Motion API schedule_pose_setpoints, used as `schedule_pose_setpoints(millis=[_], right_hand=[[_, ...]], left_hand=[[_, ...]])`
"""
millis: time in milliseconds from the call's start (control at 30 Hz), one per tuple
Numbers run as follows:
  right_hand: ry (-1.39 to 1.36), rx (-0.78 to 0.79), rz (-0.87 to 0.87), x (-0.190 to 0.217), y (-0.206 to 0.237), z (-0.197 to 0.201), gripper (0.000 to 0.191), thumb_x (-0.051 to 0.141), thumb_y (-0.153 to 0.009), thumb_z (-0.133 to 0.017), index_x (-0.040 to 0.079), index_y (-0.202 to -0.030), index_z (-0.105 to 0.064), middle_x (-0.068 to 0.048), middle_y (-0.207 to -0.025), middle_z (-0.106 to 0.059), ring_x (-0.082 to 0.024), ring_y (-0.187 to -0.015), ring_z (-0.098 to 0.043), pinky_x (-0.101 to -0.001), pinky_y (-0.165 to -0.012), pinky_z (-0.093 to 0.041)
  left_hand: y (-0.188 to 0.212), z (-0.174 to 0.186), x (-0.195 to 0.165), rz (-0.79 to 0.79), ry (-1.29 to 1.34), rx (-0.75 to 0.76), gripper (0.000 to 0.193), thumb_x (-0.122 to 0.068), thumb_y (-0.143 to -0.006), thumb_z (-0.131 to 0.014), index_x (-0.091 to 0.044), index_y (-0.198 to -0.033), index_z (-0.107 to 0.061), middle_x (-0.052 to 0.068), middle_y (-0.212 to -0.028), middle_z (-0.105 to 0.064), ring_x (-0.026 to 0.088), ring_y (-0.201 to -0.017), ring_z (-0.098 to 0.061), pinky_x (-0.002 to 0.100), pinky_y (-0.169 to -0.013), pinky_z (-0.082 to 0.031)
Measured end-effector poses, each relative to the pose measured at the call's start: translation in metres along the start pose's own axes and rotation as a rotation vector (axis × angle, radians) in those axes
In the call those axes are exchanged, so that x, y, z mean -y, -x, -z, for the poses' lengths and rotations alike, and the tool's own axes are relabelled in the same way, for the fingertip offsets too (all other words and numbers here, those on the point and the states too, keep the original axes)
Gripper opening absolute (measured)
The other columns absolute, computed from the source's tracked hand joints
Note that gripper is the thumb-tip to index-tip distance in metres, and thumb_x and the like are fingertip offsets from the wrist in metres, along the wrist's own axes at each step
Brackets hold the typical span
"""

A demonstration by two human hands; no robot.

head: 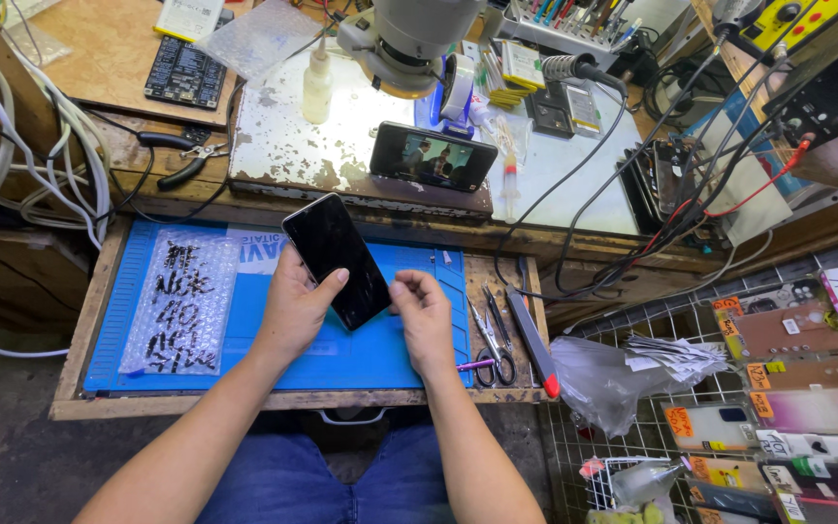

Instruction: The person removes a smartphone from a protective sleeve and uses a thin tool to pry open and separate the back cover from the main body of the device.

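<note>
Your left hand (295,309) is wrapped around a black phone (336,259), thumb laid across its dark glass and fingers behind it, so the phone stands tilted above the blue work mat (341,354) with its top corner pointing toward 11 o'clock. Your right hand (423,312) sits at 3 o'clock of the phone, its fingers curled in together and its fingertips (402,291) pressed against the phone's lower right edge; whether they pinch anything small there you cannot tell from this view. Both of your forearms come up from 6 o'clock over your blue trousers (312,480). On the mat at 9 o'clock of your left hand lies a sheet of bubble wrap (184,303) with black marker scrawl on it. At 3 o'clock of your right hand, on the bare wood of the pull-out shelf (273,399), lie a pair of scissors (495,342), tweezers (494,309) and a red-tipped cutter (533,340). At 12 o'clock, up on the worn bench top (293,136), a second phone (433,156) stands on its side with a video on its screen, under the head of a microscope (409,39). Black pliers (181,158) rest at 10 o'clock, and a wire rack of phone cases (797,388) fills the 4 o'clock side.
</note>
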State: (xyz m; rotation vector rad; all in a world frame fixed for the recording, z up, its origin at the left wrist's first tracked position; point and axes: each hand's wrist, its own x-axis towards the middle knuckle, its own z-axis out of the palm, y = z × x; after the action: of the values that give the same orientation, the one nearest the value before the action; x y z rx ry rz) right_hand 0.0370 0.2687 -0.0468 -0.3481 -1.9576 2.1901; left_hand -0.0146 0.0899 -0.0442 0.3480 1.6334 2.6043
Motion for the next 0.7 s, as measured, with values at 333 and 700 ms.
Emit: schedule_pose_setpoints(millis=[333,700], right_hand=[[-0.236,0.076,-0.176,-0.002,-0.002,0.011,0.008,0.007,-0.093,-0.072,0.0,-0.098,-0.071,-0.006,-0.088,-0.074,-0.012,-0.077,-0.067,-0.0263,-0.073,-0.055],[-0.545,0.205,-0.335,-0.002,-0.002,0.022,0.007,0.014,-0.098,-0.069,0.007,-0.099,-0.066,-0.004,-0.086,-0.072,-0.012,-0.072,-0.068,-0.0278,-0.067,-0.058]], left_hand=[[0.002,-0.004,-0.012,0.104,0.037,0.004,0.045,0.004,-0.093,-0.066,-0.004,-0.134,-0.051,0.007,-0.124,-0.066,0.016,-0.115,-0.064,0.032,-0.102,-0.051],[0.0,-0.006,-0.023,0.251,0.266,0.044,0.045,-0.005,-0.093,-0.068,-0.006,-0.133,-0.05,0.006,-0.12,-0.067,0.016,-0.111,-0.066,0.033,-0.098,-0.053]])
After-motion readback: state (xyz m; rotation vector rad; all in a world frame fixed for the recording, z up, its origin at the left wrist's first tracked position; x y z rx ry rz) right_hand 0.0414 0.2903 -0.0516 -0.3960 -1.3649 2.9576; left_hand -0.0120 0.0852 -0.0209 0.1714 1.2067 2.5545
